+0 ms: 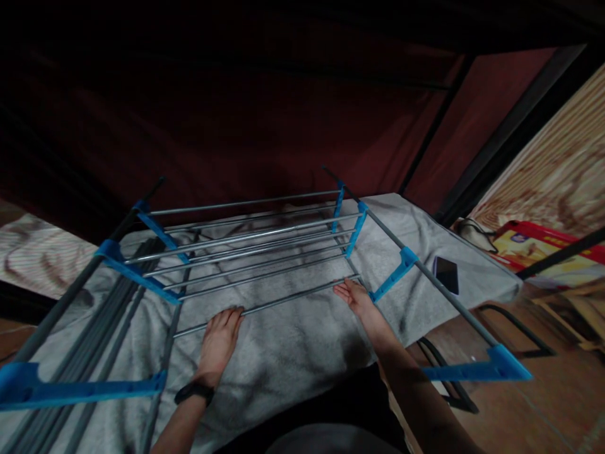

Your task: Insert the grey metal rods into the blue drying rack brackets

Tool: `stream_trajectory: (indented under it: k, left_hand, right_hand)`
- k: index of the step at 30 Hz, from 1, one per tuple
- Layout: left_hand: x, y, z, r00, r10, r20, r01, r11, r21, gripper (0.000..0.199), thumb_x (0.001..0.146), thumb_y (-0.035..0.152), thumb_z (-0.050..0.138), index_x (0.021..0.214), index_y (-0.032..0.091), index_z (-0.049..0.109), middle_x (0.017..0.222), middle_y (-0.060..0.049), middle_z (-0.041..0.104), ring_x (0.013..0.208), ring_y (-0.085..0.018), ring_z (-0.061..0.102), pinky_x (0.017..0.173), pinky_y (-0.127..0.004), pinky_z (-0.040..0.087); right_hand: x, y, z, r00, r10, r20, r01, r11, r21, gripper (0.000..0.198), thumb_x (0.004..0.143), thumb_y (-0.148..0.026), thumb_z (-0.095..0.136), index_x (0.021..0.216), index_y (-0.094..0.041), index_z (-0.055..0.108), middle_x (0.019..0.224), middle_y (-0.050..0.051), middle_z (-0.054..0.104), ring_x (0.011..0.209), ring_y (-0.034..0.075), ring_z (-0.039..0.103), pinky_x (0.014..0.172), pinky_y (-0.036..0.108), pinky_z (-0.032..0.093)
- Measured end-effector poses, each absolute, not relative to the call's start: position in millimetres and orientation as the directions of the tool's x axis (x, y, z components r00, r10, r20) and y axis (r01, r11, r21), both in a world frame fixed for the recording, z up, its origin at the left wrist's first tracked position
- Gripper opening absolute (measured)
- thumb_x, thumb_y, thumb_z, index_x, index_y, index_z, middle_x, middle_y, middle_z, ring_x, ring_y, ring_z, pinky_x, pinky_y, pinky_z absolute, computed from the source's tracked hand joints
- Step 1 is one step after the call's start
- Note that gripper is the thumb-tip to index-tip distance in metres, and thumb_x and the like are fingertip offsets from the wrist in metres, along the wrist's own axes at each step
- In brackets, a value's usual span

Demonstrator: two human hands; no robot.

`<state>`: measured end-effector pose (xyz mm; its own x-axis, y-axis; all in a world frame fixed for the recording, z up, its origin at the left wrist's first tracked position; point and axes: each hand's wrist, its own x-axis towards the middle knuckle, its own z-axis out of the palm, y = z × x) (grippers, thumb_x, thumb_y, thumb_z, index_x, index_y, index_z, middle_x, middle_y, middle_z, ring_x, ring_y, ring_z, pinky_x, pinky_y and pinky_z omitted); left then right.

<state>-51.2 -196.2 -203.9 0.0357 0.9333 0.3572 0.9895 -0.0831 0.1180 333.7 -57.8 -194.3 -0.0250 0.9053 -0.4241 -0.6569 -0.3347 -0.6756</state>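
Observation:
Two side frames of grey tubes with blue plastic brackets [350, 230] stand on a grey blanket, joined by several metal crossbars [246, 236], like a part-built rack. Nearest to me lies a thin metal rod [293, 297], low between the two sides. My left hand [222, 334], with a dark band on its wrist, is closed over this rod toward its left end. The fingers of my right hand [353, 296] pinch the same rod close to its right end, beside the right side frame. Whether the rod's ends sit in the frames I cannot tell.
A bundle of loose grey tubes [97, 334] lies on the blanket [278, 353] at the left. Toward the right edge rests a phone [447, 275]. Beyond are a red and yellow box [543, 249] and dark metal legs [520, 328] on the floor.

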Motion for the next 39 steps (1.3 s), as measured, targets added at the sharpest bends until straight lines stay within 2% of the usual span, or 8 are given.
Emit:
stream_trajectory:
  k: [7,10,13,18,23,29,35,39]
  left_hand:
    - [-48.6,-197.4,-205.7,0.01,0.952,0.307,0.992,-0.047,0.114,0.038,0.103,0.032,0.035,0.123,0.019,0.064,0.116,-0.012,0.069,0.109,-0.031,0.059,0.096,-0.046,0.046]
    - [-40.5,-203.0,-201.1,-0.012,0.966,0.257,0.992,-0.02,0.123,0.037,0.103,0.028,0.036,0.126,0.019,0.063,0.119,-0.011,0.068,0.113,-0.029,0.058,0.1,-0.045,0.044]
    - [-34.8,-205.0,-197.1,-0.046,0.972,0.23,0.989,0.012,0.147,0.035,0.103,0.023,0.038,0.128,0.021,0.062,0.12,-0.01,0.067,0.115,-0.026,0.057,0.104,-0.044,0.043]
    - [-31.6,-206.9,-194.5,-0.07,0.971,0.229,0.984,0.029,0.177,0.034,0.102,0.019,0.042,0.13,0.022,0.06,0.118,-0.009,0.066,0.115,-0.025,0.055,0.103,-0.043,0.044]
    - [-29.1,-209.7,-193.3,-0.095,0.967,0.237,0.98,0.049,0.195,0.036,0.1,0.015,0.044,0.131,0.023,0.059,0.118,-0.009,0.065,0.117,-0.025,0.054,0.104,-0.044,0.043]
    - [-29.5,-209.0,-193.2,-0.085,0.967,0.239,0.979,0.036,0.203,0.033,0.102,0.019,0.043,0.13,0.023,0.059,0.119,-0.008,0.064,0.115,-0.024,0.054,0.104,-0.043,0.042]
    - [-29.6,-208.7,-193.9,-0.071,0.973,0.222,0.974,0.02,0.224,0.032,0.101,0.019,0.044,0.128,0.022,0.06,0.119,-0.009,0.064,0.115,-0.024,0.054,0.103,-0.043,0.043]
    - [-29.6,-208.9,-193.7,-0.072,0.974,0.215,0.975,0.023,0.222,0.033,0.101,0.019,0.044,0.129,0.022,0.06,0.118,-0.009,0.064,0.114,-0.024,0.054,0.103,-0.044,0.044]
  right_hand:
    - [336.0,-54.3,-194.4,0.008,0.874,-0.485,-0.582,-0.391,-0.713,0.015,0.082,-0.017,0.075,0.082,-0.021,0.06,0.072,0.001,0.072,0.072,0.019,0.073,0.076,0.036,0.065]
    - [338.6,-54.8,-196.2,0.008,0.854,-0.52,-0.535,-0.436,-0.724,0.02,0.08,-0.019,0.077,0.081,-0.02,0.058,0.07,0.001,0.071,0.071,0.02,0.074,0.075,0.034,0.065]
    - [342.7,-50.3,-205.0,0.034,0.845,-0.533,-0.456,-0.462,-0.761,0.015,0.083,-0.022,0.073,0.082,-0.02,0.057,0.071,0.001,0.071,0.072,0.019,0.074,0.073,0.032,0.065]
    - [350.5,-43.4,-224.6,0.062,0.86,-0.506,-0.364,-0.453,-0.814,0.009,0.086,-0.024,0.064,0.082,-0.02,0.058,0.077,0.003,0.071,0.078,0.022,0.076,0.083,0.042,0.065]
    - [355.6,-42.4,-229.4,0.056,0.851,-0.521,-0.335,-0.476,-0.813,0.009,0.085,-0.023,0.065,0.082,-0.019,0.057,0.083,0.007,0.072,0.082,0.023,0.076,0.088,0.045,0.063]
    - [356.5,-41.4,-229.9,0.08,0.855,-0.512,-0.335,-0.461,-0.822,0.02,0.08,-0.028,0.074,0.082,-0.02,0.056,0.083,0.007,0.071,0.082,0.025,0.076,0.093,0.053,0.059]
    - [357.2,-40.3,-232.8,0.105,0.855,-0.508,-0.309,-0.458,-0.834,0.015,0.082,-0.026,0.07,0.082,-0.02,0.056,0.082,0.006,0.071,0.08,0.024,0.075,0.098,0.059,0.054]
    - [357.2,-39.4,-233.8,0.116,0.856,-0.504,-0.304,-0.452,-0.839,0.015,0.081,-0.025,0.07,0.081,-0.021,0.056,0.081,0.005,0.071,0.078,0.024,0.075,0.095,0.057,0.056]
